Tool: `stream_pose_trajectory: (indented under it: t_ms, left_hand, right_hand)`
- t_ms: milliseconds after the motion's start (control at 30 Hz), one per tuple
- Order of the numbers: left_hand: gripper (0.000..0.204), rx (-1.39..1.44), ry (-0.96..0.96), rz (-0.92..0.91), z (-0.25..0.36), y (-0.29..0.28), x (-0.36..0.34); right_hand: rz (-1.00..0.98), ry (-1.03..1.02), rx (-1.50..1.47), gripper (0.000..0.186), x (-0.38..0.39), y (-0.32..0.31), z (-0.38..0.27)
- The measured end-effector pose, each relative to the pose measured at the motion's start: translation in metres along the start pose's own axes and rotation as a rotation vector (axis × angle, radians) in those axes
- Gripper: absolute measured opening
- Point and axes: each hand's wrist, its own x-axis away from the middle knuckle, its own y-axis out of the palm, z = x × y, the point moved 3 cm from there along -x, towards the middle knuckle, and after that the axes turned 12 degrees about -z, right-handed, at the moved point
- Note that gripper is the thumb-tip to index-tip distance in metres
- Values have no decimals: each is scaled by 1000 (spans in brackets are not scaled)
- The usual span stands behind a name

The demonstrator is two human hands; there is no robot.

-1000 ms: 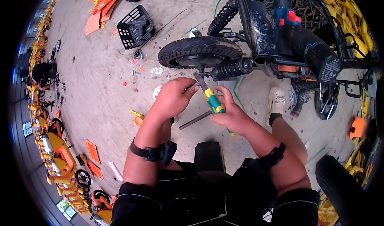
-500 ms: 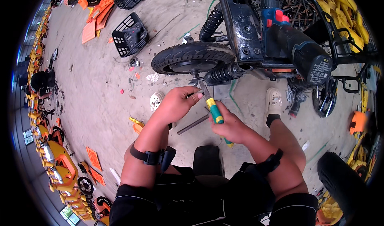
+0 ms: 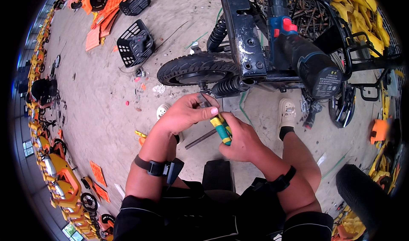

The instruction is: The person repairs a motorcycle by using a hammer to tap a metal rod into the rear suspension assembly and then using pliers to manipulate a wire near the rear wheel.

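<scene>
A pair of pliers (image 3: pixel 222 131) with green and yellow handles is between my hands, its head pointing toward the wheel. My right hand (image 3: pixel 241 142) wraps round the handles. My left hand (image 3: pixel 184 114) is closed about the metal head, its thumb lying across the pliers near the yellow part; whether a small piece is also in its fingers is hidden. Just beyond my hands is the black wheel (image 3: pixel 170 73) of an upturned-looking vehicle frame (image 3: pixel 243 40), with its axle end sticking out toward me. A black coil shock absorber (image 3: pixel 230 87) runs beside the axle.
A blue and black cordless drill (image 3: pixel 304 57) lies on the frame. A metal bar (image 3: pixel 200 139) rests on the floor below my hands. Black baskets (image 3: pixel 135 45) and orange panels (image 3: pixel 100 23) lie far left. Yellow parts (image 3: pixel 362 15) are piled at the right; a yellow vehicle row (image 3: pixel 59 173) lines the left.
My left hand has moved from pinching by the jaws to closing round the pliers' head, thumb over it. My right hand has shifted its grip and the handles are drawn together. The view has shifted slightly.
</scene>
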Motion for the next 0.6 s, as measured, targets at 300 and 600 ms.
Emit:
stream_pose_trajectory:
  t_ms: [300, 600]
  left_hand:
    - [38, -50, -165, 291, 8, -5, -10]
    - [56, -371, -132, 400, 11, -25, -4]
  right_hand:
    - [-202, 119, -541, 65, -13, -6, 31]
    - [-331, 135, -859, 52, -20, 18, 37]
